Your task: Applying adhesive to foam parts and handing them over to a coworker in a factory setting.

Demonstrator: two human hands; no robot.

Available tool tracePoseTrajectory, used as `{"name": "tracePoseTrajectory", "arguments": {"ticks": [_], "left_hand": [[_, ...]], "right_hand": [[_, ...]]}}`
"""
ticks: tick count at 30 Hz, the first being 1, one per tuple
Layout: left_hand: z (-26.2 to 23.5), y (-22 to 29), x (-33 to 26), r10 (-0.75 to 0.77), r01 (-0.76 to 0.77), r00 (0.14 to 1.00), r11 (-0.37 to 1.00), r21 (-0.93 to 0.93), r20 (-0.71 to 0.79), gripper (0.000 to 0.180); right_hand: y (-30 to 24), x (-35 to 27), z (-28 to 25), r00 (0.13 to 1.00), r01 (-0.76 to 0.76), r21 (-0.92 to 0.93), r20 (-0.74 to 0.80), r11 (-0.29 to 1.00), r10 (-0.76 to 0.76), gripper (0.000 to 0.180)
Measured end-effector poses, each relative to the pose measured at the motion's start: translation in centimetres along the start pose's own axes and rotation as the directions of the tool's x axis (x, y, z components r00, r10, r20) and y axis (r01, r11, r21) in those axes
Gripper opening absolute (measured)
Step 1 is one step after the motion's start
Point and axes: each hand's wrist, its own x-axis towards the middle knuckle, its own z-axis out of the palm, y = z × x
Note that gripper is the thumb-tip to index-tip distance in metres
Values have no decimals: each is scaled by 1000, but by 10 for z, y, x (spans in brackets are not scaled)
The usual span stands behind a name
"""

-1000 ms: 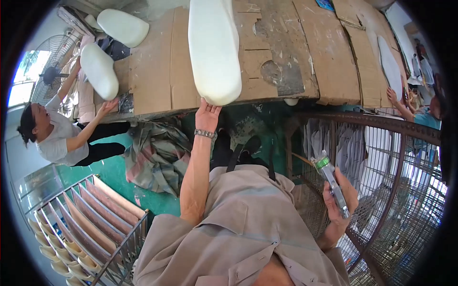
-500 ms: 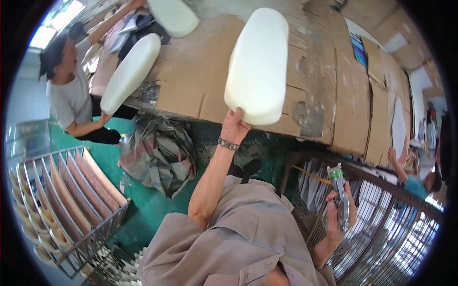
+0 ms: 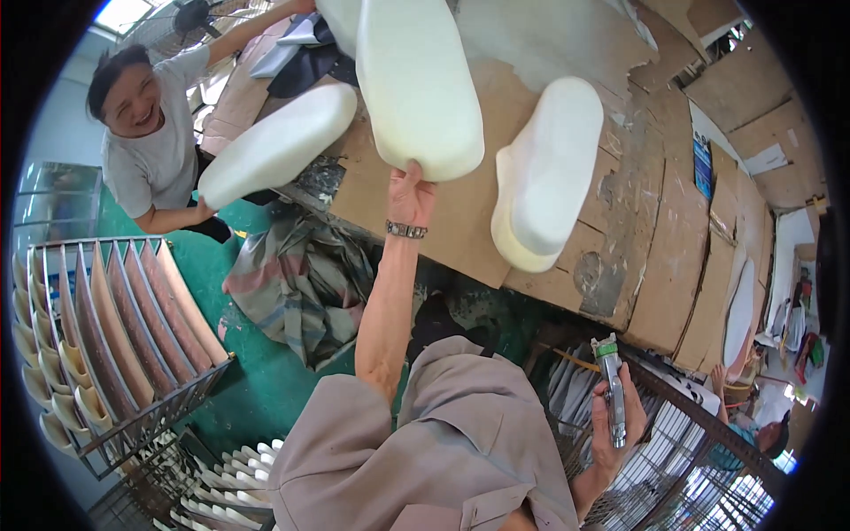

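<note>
My left hand (image 3: pixel 412 196) grips the near end of a long, white foam pad (image 3: pixel 421 88) with rounded ends, thumb on top, above the cardboard-covered table. To its right, a second foam pad (image 3: pixel 553 173) with a yellowish near end lies on the cardboard. In my right hand (image 3: pixel 615 425), low on the right, is a silver metal spray gun (image 3: pixel 611 389) with a green collar, its upper end pointing away from me. At the left, a co-worker's hand (image 3: pixel 202 211) holds another foam pad (image 3: pixel 279 142) by its near end. Part of one more white pad shows behind mine.
Cardboard sheets (image 3: pixel 651 265) cover the table. A rack of curved boards (image 3: pixel 133 327) stands on the green floor at left, beside a crumpled striped cloth (image 3: pixel 305 288). Several white pieces (image 3: pixel 239 487) are stacked at lower left. A metal-barred rack (image 3: pixel 682 442) stands at right, near another person (image 3: pixel 753 438).
My left hand has let go of one pad, now lying to the right, and holds another further left. My view has shifted left. The spray gun stays in my right hand.
</note>
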Motion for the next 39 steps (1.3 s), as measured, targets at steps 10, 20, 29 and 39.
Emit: {"name": "tracePoseTrajectory", "arguments": {"ticks": [10,20,29,39], "left_hand": [[-15,8,52,108,-110,993,993,-44,-56,43],[-120,94,200,275,-273,930,961,44,-243,45],[-171,123,227,232,-24,696,953,301,-680,55],[-52,-64,-21,-405,627,778,452,634,-481,64]], "right_hand": [[-16,20,25,998,-67,-29,14,997,67,49],[-24,41,44,995,-52,-91,80,994,59,49],[-27,42,41,996,17,-144,89,989,-4,49],[-9,19,12,998,59,-78,-32,995,-62,53]]}}
